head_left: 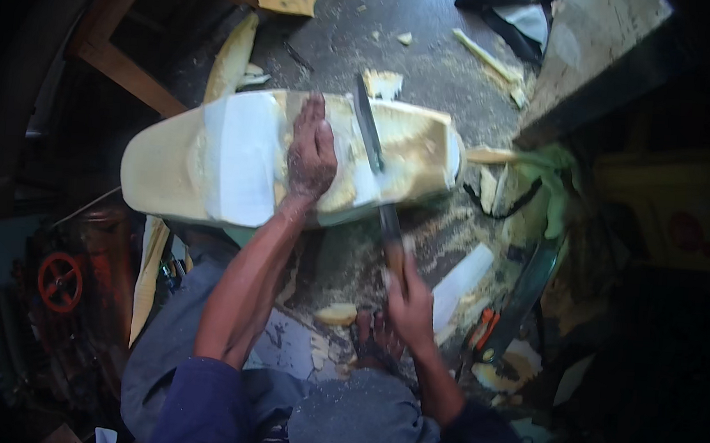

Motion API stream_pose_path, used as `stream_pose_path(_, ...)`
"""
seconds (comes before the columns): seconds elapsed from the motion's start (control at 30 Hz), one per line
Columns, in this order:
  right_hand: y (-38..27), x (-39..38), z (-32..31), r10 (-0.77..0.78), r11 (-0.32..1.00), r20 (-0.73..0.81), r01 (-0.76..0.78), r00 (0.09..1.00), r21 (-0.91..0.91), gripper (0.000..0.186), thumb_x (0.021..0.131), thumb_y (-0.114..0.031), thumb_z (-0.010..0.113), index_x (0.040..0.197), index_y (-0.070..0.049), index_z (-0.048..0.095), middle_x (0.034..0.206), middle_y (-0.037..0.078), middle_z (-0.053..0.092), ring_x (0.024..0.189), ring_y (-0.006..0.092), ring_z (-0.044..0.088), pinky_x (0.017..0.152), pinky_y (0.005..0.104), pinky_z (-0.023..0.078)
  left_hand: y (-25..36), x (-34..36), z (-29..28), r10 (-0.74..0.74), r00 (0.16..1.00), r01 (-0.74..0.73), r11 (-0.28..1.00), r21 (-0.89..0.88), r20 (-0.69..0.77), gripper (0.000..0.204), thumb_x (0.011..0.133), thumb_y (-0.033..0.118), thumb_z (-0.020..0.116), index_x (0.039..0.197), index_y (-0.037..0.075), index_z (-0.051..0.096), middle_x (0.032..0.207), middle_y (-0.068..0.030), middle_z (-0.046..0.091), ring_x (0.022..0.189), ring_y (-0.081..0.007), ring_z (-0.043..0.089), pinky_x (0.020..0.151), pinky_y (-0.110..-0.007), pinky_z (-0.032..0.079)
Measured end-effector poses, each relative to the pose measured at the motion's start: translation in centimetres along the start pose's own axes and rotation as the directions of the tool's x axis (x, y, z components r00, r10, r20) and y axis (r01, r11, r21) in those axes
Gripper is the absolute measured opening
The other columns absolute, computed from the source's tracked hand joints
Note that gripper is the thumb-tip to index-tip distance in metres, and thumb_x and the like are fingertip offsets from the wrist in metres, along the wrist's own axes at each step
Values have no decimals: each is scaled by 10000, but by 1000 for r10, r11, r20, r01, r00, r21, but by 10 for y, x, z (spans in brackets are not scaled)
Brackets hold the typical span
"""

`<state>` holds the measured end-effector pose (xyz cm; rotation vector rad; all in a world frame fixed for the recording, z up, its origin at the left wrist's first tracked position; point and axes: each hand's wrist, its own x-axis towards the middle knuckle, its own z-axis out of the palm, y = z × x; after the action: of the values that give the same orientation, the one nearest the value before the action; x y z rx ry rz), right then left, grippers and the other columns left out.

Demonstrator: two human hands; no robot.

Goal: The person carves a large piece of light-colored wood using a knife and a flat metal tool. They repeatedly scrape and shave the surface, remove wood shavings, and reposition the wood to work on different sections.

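Observation:
A long foam seat pad (pixel 161 163), yellowish with a white band across it, lies crosswise before me. My left hand (pixel 313 153) rests flat on its top right of the white band, fingers stretched toward the far edge. My right hand (pixel 409 303) is closed round the wooden handle of a long knife (pixel 369 128). The blade lies across the pad's right part, pointing away from me; a stretch near its middle is blurred. A green shape shows under the pad's near edge.
Foam offcuts (pixel 233 52) and crumbs litter the dark floor, with a white strip (pixel 462 282) near my bare foot (pixel 378 334). An orange-handled tool (pixel 486 328) lies right. A wooden frame (pixel 118 73), a red handwheel (pixel 60 281) and a pale slab (pixel 593 49) stand around.

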<state>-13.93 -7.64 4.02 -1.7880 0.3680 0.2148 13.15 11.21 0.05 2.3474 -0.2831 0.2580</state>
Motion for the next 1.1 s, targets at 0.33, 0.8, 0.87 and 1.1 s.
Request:
stream_pose_path(0.33, -14, 17, 5, 57, 998, 104, -57, 993, -7, 558, 1006, -158, 603, 1484, 86, 449, 1179, 312, 673, 1039, 474, 686, 850, 444, 545, 1, -2, -2, -50, 995, 40, 993, -109, -88, 497, 1106, 214, 355, 1533, -20, 457, 1589, -239, 445, 1504, -384, 383, 1261, -436, 261)
stream_pose_path(0.8, 8, -28, 6, 9, 999, 63, -7, 998, -34, 590, 995, -103, 598, 1533, 61, 420, 1263, 312, 668, 1149, 387, 702, 977, 412, 537, 0, 0, -6, -69, 984, 49, 991, -124, -165, 485, 1086, 182, 379, 1506, -36, 486, 1555, -256, 482, 1481, -386, 424, 1238, -414, 313)
stream_pose_path(0.87, 8, -21, 11, 78, 995, 80, -73, 994, -67, 591, 989, -100, 606, 1530, 58, 426, 1246, 305, 675, 1127, 388, 710, 958, 413, 547, 2, 3, -14, -77, 990, 58, 984, -167, -114, 493, 1084, 193, 382, 1513, -28, 481, 1565, -256, 470, 1490, -401, 405, 1249, -468, 279)
stream_pose_path(1.1, 10, -28, 6, 64, 998, 75, -62, 995, -28, 583, 980, -97, 600, 1515, 64, 434, 1212, 298, 684, 1089, 437, 704, 935, 437, 549, -16, 2, -61, -100, 984, -64, 585, 809, 151, 595, 1102, 413, 341, 1606, 100, 388, 1678, -126, 347, 1576, -336, 254, 1274, -600, 46)
